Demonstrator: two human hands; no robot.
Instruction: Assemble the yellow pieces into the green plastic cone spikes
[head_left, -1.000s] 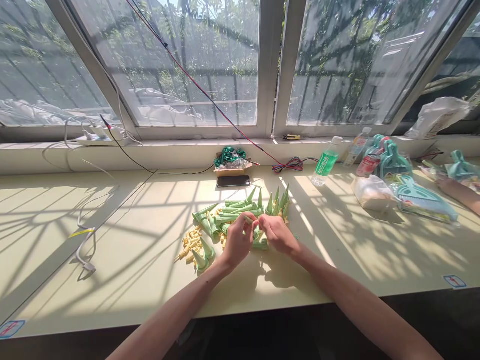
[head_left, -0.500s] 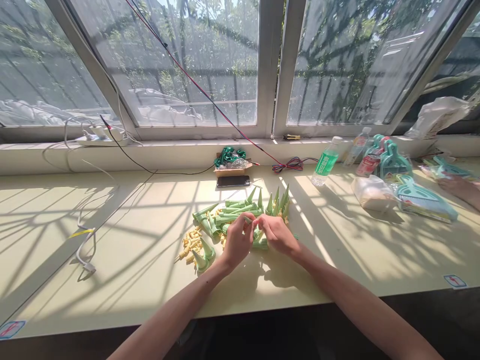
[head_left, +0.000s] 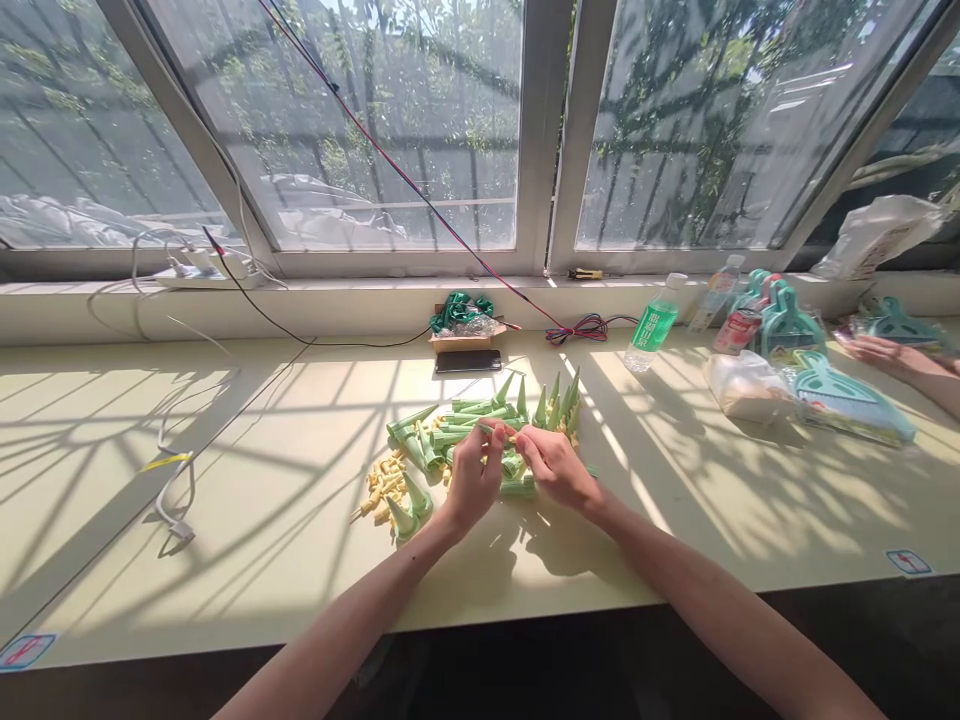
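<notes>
Thumb and forefinger of the right hand (head_left: 556, 466) are pressed narrowly together on a small yellow piece (head_left: 512, 437), which pokes out at the very tips, on the side toward the left hand (head_left: 475, 478). Most of that piece is covered, so its shape escapes me from where I stand. The left fingers are bunched just beside it, with a bit of green showing along their tops; whether they grip it or it lies behind them, I can't tell. Both hands are over a heap of green cones (head_left: 448, 436), many lying flat beyond the knuckles. Past the right hand, upright green cones (head_left: 555, 408) stand close together, with yellow bits at their feet. Left of the left hand lies a loose pile of yellow pieces (head_left: 385, 480), and beside it a few nearer cones (head_left: 405, 520) sit tip up. Beyond the heap, well apart from the fingers, a dark phone (head_left: 467, 361) lies before a cardboard box (head_left: 457, 344). Off to the right, a co-worker's hand (head_left: 889, 355) is near a teal handled item (head_left: 896, 322).
</notes>
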